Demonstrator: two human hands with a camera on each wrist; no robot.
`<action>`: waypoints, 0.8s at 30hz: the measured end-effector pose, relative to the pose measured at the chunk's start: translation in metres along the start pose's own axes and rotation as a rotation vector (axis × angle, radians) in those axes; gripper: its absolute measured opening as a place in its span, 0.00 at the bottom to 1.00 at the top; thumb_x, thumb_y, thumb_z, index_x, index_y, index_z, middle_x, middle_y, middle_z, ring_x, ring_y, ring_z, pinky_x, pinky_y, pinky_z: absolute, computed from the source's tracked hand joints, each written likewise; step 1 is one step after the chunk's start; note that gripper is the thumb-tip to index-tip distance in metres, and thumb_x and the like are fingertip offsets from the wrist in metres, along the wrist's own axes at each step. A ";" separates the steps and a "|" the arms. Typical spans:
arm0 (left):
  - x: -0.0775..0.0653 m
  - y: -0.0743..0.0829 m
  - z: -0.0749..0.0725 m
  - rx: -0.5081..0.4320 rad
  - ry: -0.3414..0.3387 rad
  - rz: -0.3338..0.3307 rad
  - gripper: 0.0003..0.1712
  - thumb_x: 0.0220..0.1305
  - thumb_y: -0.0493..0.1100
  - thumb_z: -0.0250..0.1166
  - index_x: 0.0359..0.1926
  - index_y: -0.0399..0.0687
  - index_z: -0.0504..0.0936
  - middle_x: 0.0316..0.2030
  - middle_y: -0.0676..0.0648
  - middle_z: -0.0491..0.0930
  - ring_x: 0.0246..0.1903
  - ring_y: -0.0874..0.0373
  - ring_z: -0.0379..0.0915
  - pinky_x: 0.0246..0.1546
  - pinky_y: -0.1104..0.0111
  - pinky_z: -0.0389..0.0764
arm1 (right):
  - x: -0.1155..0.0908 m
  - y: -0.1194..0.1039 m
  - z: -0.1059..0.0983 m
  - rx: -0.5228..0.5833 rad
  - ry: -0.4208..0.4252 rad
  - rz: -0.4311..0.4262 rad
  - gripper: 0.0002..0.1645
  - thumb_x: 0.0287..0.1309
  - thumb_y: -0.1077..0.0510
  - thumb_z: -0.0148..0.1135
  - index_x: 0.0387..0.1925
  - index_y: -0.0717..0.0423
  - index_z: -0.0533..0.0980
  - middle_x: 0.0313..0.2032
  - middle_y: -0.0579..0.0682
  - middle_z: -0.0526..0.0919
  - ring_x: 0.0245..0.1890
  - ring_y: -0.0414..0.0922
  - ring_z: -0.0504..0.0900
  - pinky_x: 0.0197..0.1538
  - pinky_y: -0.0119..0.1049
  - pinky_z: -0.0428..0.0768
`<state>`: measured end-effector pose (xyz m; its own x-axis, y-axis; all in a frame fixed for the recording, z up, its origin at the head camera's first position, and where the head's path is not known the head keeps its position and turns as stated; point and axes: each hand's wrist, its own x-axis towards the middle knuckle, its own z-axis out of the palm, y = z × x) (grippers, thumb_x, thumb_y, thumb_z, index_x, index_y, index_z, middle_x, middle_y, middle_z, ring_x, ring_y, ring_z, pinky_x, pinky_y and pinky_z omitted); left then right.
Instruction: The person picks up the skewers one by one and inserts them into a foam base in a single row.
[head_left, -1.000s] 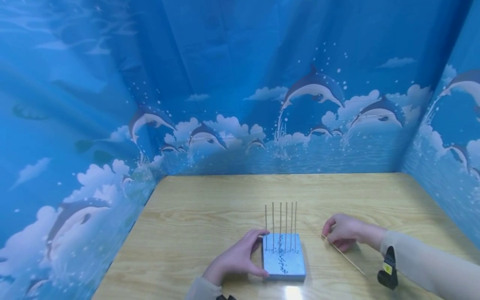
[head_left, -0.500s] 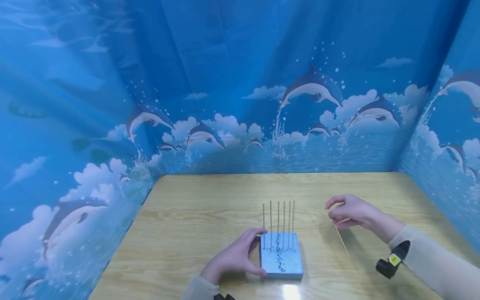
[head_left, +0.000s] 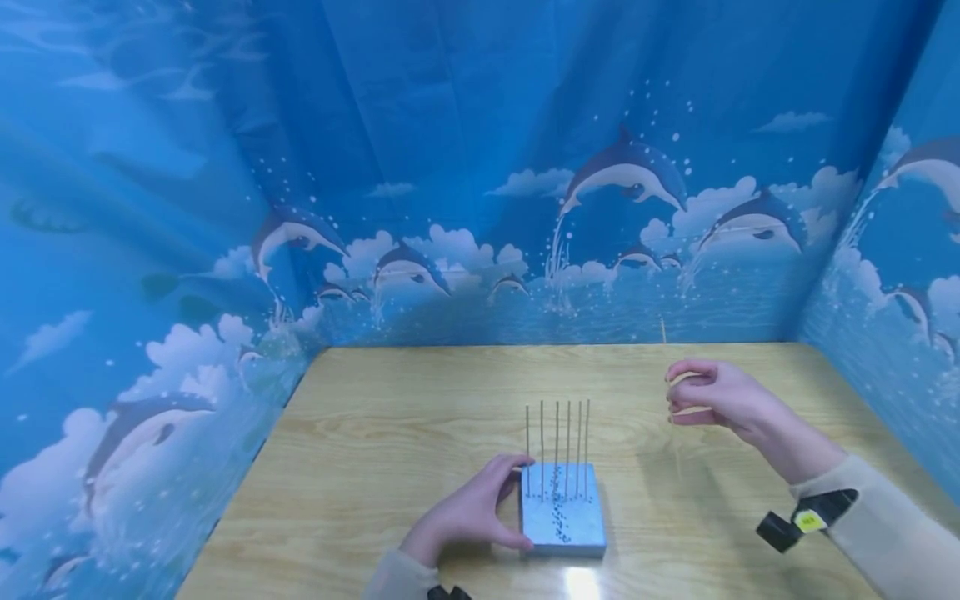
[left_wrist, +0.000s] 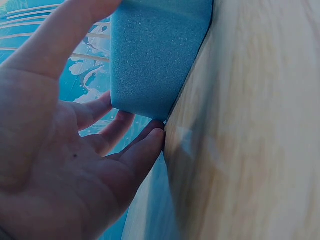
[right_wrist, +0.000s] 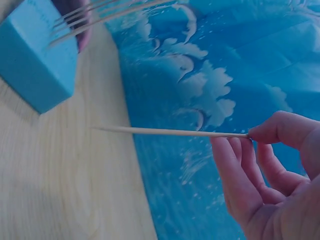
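Observation:
A light blue foam block [head_left: 581, 525] lies on the table with a band of small dark holes across its top. Several thin wooden skewers [head_left: 568, 442] stand upright in a row in it. My left hand [head_left: 472, 508] grips the block's left side, thumb at the front corner and fingers toward the back; the left wrist view shows fingertips against the foam [left_wrist: 155, 55]. Raised above the table to the right of the block, my right hand [head_left: 723, 400] pinches a loose wooden skewer [right_wrist: 175, 132] between thumb and fingers. That skewer is near upright, its pointed end toward the table.
The wood-grain table [head_left: 405, 400] reaches back to a blue curtain [head_left: 465, 167] printed with dolphins and clouds, which also hangs along both sides. A black wrist device [head_left: 806, 521] is strapped over the right sleeve.
My right hand has lifted the skewer off the table, moving up and away, and turned it from slanting to near upright. The left hand still holds the block in place.

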<state>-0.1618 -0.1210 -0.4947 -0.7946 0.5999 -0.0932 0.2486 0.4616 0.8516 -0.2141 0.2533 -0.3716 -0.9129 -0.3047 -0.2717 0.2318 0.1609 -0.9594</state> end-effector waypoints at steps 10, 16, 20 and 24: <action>0.000 0.000 -0.001 0.015 -0.002 0.012 0.63 0.36 0.49 0.83 0.73 0.50 0.57 0.71 0.49 0.61 0.70 0.53 0.61 0.74 0.67 0.63 | -0.024 -0.009 0.028 0.121 0.087 -0.251 0.12 0.63 0.71 0.58 0.38 0.49 0.77 0.32 0.46 0.83 0.34 0.42 0.86 0.41 0.39 0.90; 0.000 0.001 -0.001 0.009 -0.002 0.016 0.64 0.36 0.49 0.83 0.74 0.48 0.57 0.71 0.48 0.60 0.71 0.52 0.60 0.74 0.66 0.62 | -0.032 -0.010 0.049 0.151 0.126 -0.401 0.16 0.59 0.74 0.60 0.36 0.50 0.79 0.31 0.45 0.84 0.33 0.41 0.86 0.39 0.38 0.90; 0.000 0.002 -0.001 0.011 -0.003 0.014 0.64 0.36 0.48 0.83 0.73 0.48 0.57 0.71 0.48 0.60 0.71 0.52 0.61 0.74 0.67 0.62 | -0.036 -0.006 0.064 0.152 0.161 -0.466 0.18 0.56 0.77 0.60 0.34 0.51 0.80 0.30 0.45 0.85 0.31 0.41 0.86 0.38 0.36 0.90; -0.001 0.003 0.000 0.008 -0.007 0.017 0.64 0.37 0.48 0.82 0.74 0.47 0.56 0.71 0.47 0.60 0.71 0.52 0.60 0.74 0.66 0.62 | -0.037 0.000 0.081 0.089 0.243 -0.450 0.14 0.53 0.75 0.64 0.34 0.54 0.80 0.29 0.46 0.84 0.31 0.42 0.86 0.39 0.36 0.90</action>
<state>-0.1608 -0.1202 -0.4918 -0.7865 0.6122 -0.0818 0.2666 0.4559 0.8491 -0.1530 0.1889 -0.3673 -0.9780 -0.0974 0.1844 -0.1834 -0.0193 -0.9829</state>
